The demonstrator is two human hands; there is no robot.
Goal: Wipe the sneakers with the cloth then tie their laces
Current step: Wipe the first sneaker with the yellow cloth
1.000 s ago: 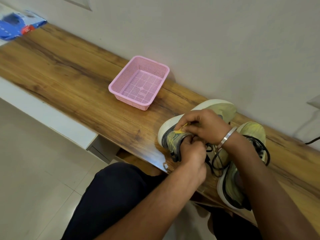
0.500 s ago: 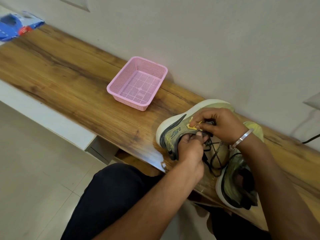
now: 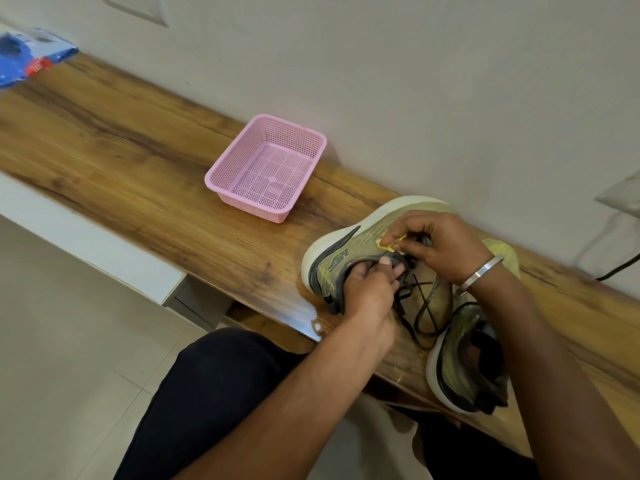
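Note:
Two yellow-green sneakers with white soles lie on the wooden shelf [image 3: 138, 161]. The left sneaker [image 3: 346, 244] lies tilted on its side near the front edge. My left hand [image 3: 370, 289] grips its dark collar and tongue. My right hand [image 3: 440, 244], with a metal bangle on the wrist, pinches the black laces [image 3: 422, 306] at the top eyelets by a yellow loop. Loose lace ends hang in loops between the shoes. The right sneaker [image 3: 464, 362] lies to the right, partly under my right forearm. No cloth is in view.
A pink mesh basket [image 3: 221, 181] stands on the shelf left of the shoes, by the wall. A blue packet [image 3: 24, 60] lies at the far left end. A dark cable [image 3: 620, 268] runs along the wall at the right. My dark-trousered knee is below the shelf edge.
My right hand has shifted right along the shoe's top, uncovering the left sneaker's side. My left hand stays at the collar. The view has drifted slightly.

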